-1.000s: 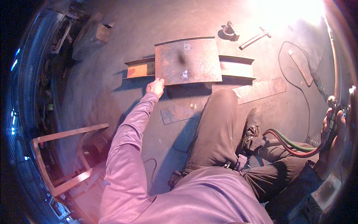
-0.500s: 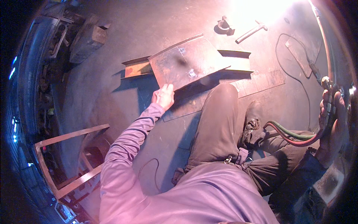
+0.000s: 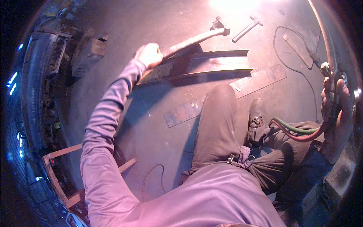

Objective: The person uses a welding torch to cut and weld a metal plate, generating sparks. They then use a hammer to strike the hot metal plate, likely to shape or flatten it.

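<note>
My left hand (image 3: 149, 56) grips a steel plate (image 3: 191, 39), which is now tilted up and seen nearly edge-on as a long strip, above a steel I-beam (image 3: 217, 60) lying on the floor. Whether plate and beam touch is unclear. At the right edge, my right hand (image 3: 335, 109) is wrapped around a torch (image 3: 328, 71) with a long metal tube and red and green hoses (image 3: 295, 132) running from it. A flat steel strip (image 3: 181, 115) lies on the floor below the beam, beside my knee.
A hammer (image 3: 244, 32) and a small curved metal bracket (image 3: 216, 24) lie beyond the beam. A cable (image 3: 297, 72) loops round a narrow plate (image 3: 297, 49) at right. A rusty angle frame (image 3: 56, 177) stands lower left; a block (image 3: 87, 56) sits upper left.
My left hand has moved up and away from me, tipping the plate from lying flat across the beam to nearly on edge. My right hand still holds the torch.
</note>
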The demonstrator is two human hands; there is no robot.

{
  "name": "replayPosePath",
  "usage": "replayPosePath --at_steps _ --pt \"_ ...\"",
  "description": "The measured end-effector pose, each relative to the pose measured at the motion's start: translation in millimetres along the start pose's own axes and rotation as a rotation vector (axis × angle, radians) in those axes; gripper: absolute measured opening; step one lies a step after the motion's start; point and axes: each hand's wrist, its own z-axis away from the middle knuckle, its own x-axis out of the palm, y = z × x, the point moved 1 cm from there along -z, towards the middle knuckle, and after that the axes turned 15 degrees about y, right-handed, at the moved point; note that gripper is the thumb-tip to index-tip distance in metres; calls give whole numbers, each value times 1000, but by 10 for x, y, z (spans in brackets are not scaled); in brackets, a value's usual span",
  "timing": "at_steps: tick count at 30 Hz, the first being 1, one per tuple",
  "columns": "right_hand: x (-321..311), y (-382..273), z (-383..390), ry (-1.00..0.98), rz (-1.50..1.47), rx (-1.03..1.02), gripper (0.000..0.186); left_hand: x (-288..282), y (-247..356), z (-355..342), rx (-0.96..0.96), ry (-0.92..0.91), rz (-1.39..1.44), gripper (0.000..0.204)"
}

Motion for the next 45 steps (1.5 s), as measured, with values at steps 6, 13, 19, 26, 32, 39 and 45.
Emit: replayPosePath --at_steps 6,13,19,26,32,39,45 --pt "-110 53 -122 -37 -59 120 42 -342 -226 -1196 250 -157 -187 33" --pt "-10 -5 -74 -92 1 196 37 -363 -742 -1369 -237 -109 11 36" --pt "5 -91 -41 -14 63 222 41 -213 -975 -1172 -179 105 -83 51" --pt "-52 34 -107 -47 28 200 39 53 -1714 -1148 -170 -80 -83 63" --pt "-61 19 -149 -64 20 152 38 1054 -2141 -323 -485 -258 356 59" --pt "19 -9 -116 -75 -10 180 37 2275 -888 1348 -980 -73 1290 38" --pt "11 30 -100 -92 -5 144 38 2275 -388 1540 -974 132 1239 35"
